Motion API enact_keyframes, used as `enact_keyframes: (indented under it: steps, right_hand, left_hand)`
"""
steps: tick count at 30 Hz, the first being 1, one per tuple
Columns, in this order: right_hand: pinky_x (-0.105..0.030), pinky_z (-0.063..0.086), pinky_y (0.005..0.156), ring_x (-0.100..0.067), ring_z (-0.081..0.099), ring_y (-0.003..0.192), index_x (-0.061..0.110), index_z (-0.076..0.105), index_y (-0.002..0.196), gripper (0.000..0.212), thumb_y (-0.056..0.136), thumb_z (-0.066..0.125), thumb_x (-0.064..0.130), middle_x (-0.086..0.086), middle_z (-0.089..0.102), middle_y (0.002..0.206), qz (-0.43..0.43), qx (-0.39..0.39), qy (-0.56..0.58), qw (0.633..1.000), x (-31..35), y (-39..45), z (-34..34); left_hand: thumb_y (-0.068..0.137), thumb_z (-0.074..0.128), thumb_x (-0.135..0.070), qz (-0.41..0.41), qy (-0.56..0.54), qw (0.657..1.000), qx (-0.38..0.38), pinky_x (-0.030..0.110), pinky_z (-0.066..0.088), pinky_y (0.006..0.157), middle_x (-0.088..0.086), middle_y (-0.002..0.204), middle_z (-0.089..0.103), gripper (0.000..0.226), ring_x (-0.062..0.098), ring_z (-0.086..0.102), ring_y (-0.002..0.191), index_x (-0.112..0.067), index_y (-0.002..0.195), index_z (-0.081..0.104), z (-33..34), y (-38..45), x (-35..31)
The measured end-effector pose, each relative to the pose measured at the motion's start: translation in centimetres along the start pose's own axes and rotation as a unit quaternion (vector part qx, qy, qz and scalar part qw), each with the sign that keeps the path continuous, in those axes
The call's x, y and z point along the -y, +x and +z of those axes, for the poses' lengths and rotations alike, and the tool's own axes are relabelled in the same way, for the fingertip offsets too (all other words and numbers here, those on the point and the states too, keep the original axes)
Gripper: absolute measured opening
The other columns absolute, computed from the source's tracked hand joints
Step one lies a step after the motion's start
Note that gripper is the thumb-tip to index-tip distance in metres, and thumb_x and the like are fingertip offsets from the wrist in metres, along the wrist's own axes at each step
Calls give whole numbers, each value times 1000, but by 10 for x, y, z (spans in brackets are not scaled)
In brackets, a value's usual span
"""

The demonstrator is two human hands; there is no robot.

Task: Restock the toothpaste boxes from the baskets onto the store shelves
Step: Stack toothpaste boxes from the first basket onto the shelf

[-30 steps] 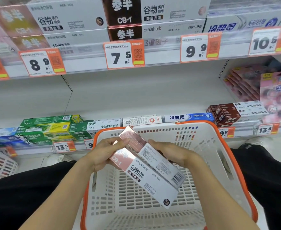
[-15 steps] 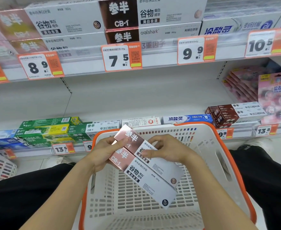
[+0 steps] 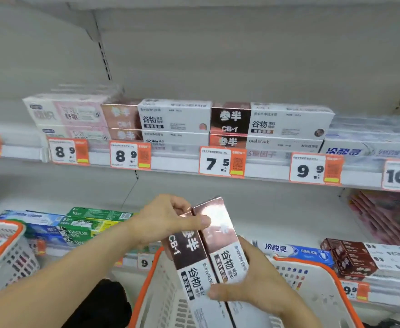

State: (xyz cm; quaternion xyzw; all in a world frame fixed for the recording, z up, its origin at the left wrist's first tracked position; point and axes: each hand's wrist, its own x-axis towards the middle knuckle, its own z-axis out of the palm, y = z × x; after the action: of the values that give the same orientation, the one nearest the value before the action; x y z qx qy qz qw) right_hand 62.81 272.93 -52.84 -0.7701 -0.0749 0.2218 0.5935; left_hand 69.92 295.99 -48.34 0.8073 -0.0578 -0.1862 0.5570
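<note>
Held boxes: two toothpaste boxes (image 3: 203, 254) lie side by side, long edges touching, above the white basket (image 3: 312, 275) with the orange rim.
Long axis: they run from the lower right up to the upper left, the shiny brown ends pointing up toward the upper shelf (image 3: 175, 165).
Left hand (image 3: 166, 221): its grip is closed on the upper ends of the pair, thumb pressed flat across the brown faces, fingers curled behind.
Right hand (image 3: 251, 287): its grip cups the lower white halves from the right, thumb laid on the printed face, fingers wrapped underneath.
Key relation: the matching stock (image 3: 174, 118), two boxes high, sits on the upper shelf above the held boxes and a little to their left, over the second 8.9 price tag (image 3: 130, 155); its boxes lie lengthwise along the shelf edge.
Nearer hand: the left hand looks closer to that stack, so it probably leads the lift.
Judgement: the pair likely has to turn level, long side parallel to the shelf edge, before sliding in.
Room: open white back panel shows above the stack, so there seems to be height for another layer.
Around: a second basket (image 3: 2, 252) stands at the far left of the white basket; green boxes (image 3: 88, 223) and a blue box (image 3: 296, 253) line the lower shelf behind it.
</note>
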Motion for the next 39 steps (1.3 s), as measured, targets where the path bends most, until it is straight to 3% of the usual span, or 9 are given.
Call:
enact_keyframes:
  steps: [5,8,11,14,17,21,28,33,39]
  right_hand:
    - [-35,58,89,-10,74,93,34,59,119,70,63,93,10,7,78,99,-44,-70,-91,992,64,-8,-5]
    - [-34,57,89,-4,73,92,35,57,115,66,61,93,22,15,77,98,-70,-93,-194,974,110,-8,-18]
    - [-36,57,81,-2,70,86,32,57,107,62,56,90,40,18,74,94,-110,-129,-324,931,155,0,-28]
    - [-34,57,67,0,67,71,28,55,96,51,59,89,40,18,72,82,-130,-129,-424,887,204,14,-27]
    - [-39,57,69,-6,67,75,28,54,94,53,56,88,41,14,70,83,-157,-143,-511,833,248,36,-15]
    - [-40,57,73,-11,65,80,29,52,92,55,55,91,40,13,68,86,-182,-120,-570,792,296,77,7]
    - [-26,47,66,-2,63,76,28,56,88,57,51,98,34,14,68,85,-151,-111,-593,783,331,137,15]
    - [-32,57,72,-9,69,77,23,62,90,55,50,98,32,11,72,86,-120,-117,-607,777,337,158,7]
    - [-24,46,68,-12,67,84,21,60,100,63,51,99,31,10,70,93,-108,-110,-610,777,346,172,6]
  left_hand:
    - [64,91,-52,127,13,991,-27,16,43,62,-3,73,72,46,6,59,63,-13,81,74,-30,-17,-50]
    - [71,89,-38,182,-18,983,-25,20,53,63,-1,80,76,29,11,69,70,-18,87,75,-50,-21,-62]
    - [64,90,-41,222,-59,972,-45,20,56,69,2,91,78,46,12,73,80,-13,96,73,-71,-21,-69]
    - [59,87,-61,278,-49,948,-149,14,53,74,-7,93,77,43,4,71,85,-34,90,74,-89,-21,-72]
    - [57,88,-65,288,-68,916,-272,10,51,71,-21,93,74,54,-5,68,83,-34,97,68,-111,-22,-63]
    - [62,78,-72,258,-52,886,-382,27,52,92,-14,109,70,69,3,65,104,-33,117,61,-139,-16,-41]
    - [71,77,-63,256,191,826,-464,38,15,123,-2,159,32,96,18,19,150,-22,149,39,-163,14,-20]
    - [77,74,-60,261,281,804,-454,43,0,126,0,168,13,103,20,-1,156,-21,158,22,-170,28,-14]
    - [76,69,-67,227,306,808,-449,49,-1,126,1,169,9,114,19,-6,156,-15,160,11,-163,41,-7]
